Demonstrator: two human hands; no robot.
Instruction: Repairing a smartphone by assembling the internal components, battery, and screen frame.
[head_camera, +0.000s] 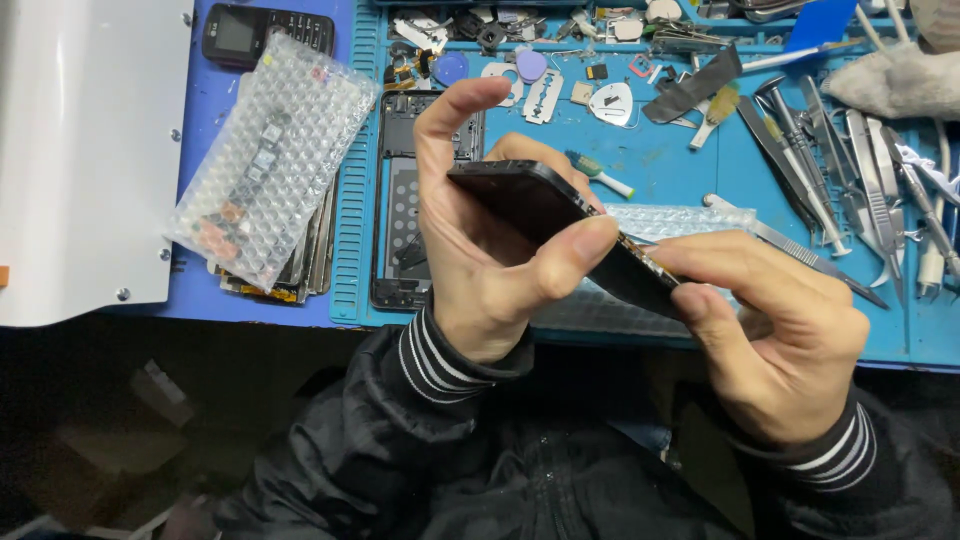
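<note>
Phone (545, 215), black and slab-shaped, is held tilted above the near edge of the blue work mat (660, 160), one corner raised toward the far side. Left hand (480, 250) is wrapped around its upper end: thumb pressed along the near edge, index finger raised and curled above the top corner, remaining fingers behind the body. Right hand (775, 330) is closed on the lower end, thumb and forefinger pinched at the edge where a thin strip of exposed parts shows. Both hands are thus occupied by the one phone.

Directly beneath it, a sheet of bubble wrap (640, 300) is laid on the mat. Just beyond the left hand, an opened phone frame (405, 200) is seen lying flat. Farther left, a bubble-wrap pouch (270, 160) rests on a stack of flat parts, near a small keypad phone (265, 32). To the right, tweezers and metal tools (850, 190) are spread out. A small brush (600, 173) lies behind the held phone. Black striped cuffs are worn on both wrists.
</note>
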